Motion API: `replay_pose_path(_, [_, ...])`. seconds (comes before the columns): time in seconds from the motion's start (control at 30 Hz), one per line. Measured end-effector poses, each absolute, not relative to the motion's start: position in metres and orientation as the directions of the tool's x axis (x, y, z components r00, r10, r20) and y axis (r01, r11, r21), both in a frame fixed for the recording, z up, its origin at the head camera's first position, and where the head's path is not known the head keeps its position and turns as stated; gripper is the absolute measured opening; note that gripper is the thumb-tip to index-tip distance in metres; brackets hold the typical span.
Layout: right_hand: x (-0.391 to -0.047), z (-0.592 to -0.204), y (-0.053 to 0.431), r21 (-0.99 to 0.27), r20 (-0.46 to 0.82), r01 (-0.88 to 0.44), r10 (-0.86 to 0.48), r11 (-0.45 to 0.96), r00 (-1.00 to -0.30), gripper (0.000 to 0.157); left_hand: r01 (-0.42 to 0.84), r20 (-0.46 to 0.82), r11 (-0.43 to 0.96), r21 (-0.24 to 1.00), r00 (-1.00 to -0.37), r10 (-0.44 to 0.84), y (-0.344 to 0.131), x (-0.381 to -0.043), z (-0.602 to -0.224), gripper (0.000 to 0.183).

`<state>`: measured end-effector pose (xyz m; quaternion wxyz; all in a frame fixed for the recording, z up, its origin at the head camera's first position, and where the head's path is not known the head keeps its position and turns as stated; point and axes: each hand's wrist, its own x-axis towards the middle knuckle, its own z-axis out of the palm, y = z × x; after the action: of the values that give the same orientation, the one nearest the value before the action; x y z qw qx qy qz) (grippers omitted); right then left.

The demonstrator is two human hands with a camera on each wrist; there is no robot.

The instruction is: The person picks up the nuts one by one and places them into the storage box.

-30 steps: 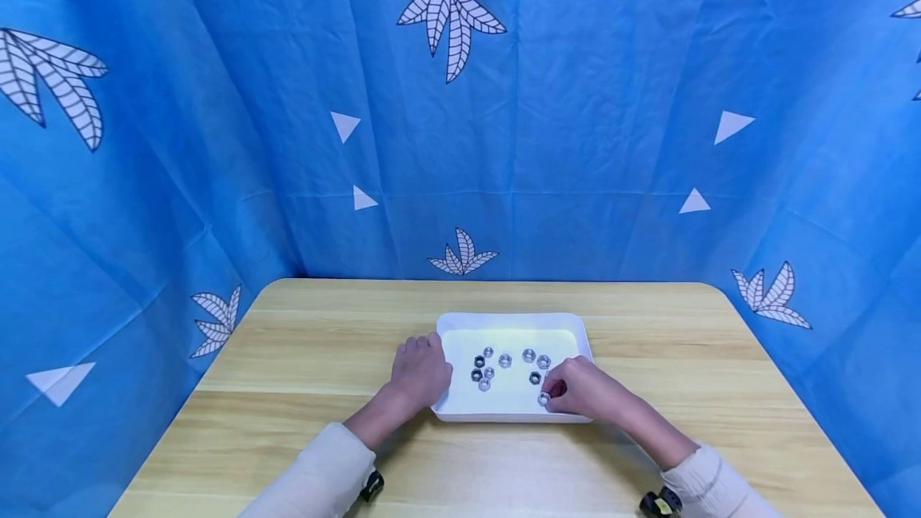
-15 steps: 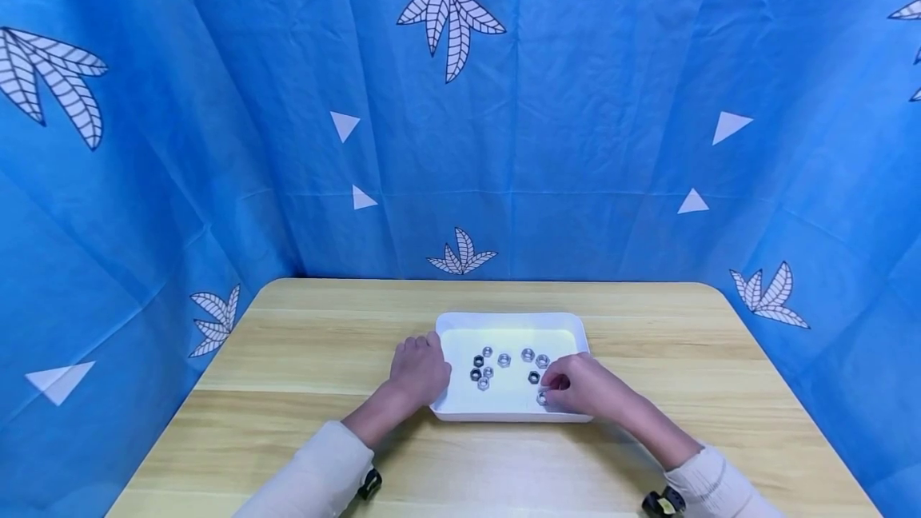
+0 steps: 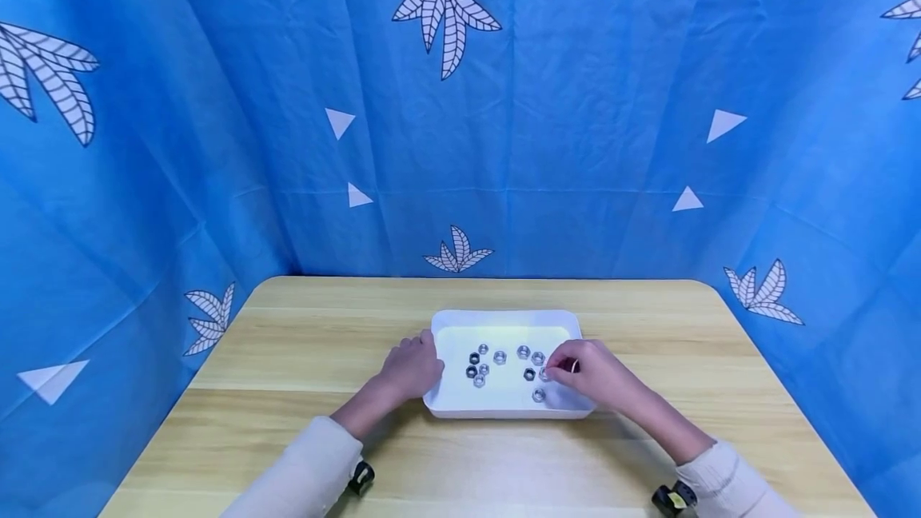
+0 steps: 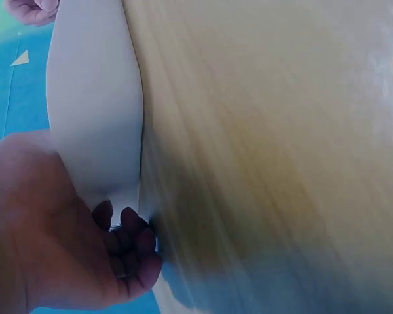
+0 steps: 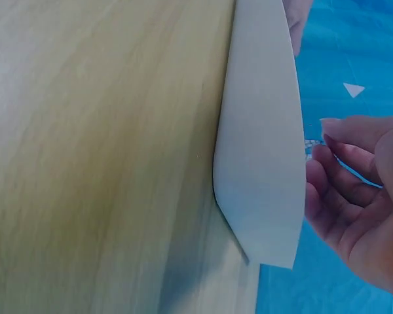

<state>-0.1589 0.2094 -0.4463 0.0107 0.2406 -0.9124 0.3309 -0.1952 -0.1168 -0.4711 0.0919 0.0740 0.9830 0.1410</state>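
Note:
In the head view, a white tray [image 3: 504, 414] holds several hex nuts. My left hand [image 3: 412, 366] grips the tray's left wall, its fingers curled over the rim in the left wrist view. On the right, my right hand [image 3: 600, 374] is over the tray with thumb and index finger pinching a silver nut [image 3: 544, 374]. Another silver nut [image 3: 539, 395] lies just in front of those fingertips. Beside them sits a black nut [image 3: 529, 374], with two silver nuts [image 3: 538, 358] behind. Fingers hide part of the pinched nut.
A left cluster of silver and black nuts [image 3: 479, 381] lies in the tray. The tray rests on a wooden table [image 3: 331, 342]. A blue patterned curtain [image 3: 576, 102] hangs behind the table and at its sides.
My right hand has moved slightly back and away from the front silver nut, which now lies uncovered. A nut shows at its fingertips. My left hand stays on the tray; the head view shifts slightly.

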Motion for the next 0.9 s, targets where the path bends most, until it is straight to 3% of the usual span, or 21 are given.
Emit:
replay_pose_path(0.33, [-0.157,-0.442,0.222,-0.578,0.235,-0.448,-0.387,0.682,-0.892,0.004,0.083,-0.253,0.888,0.451,-0.943,0.217,-0.131,-0.197,-0.464,0.067])
replay_pose_path(0.5, [-0.155,-0.438,0.228,-0.576,0.246,-0.441,-0.369,0.688,-0.896,0.004,0.076,-0.267,0.877,0.474,-0.937,0.225,-0.136,-0.195,-0.461,0.071])
replay_pose_path(0.9, [-0.151,-0.431,0.246,-0.508,0.256,-0.429,-0.345,0.747,-0.903,0.006,0.153,-0.157,0.833,0.532,-0.949,0.274,-0.149,-0.191,-0.455,0.025])
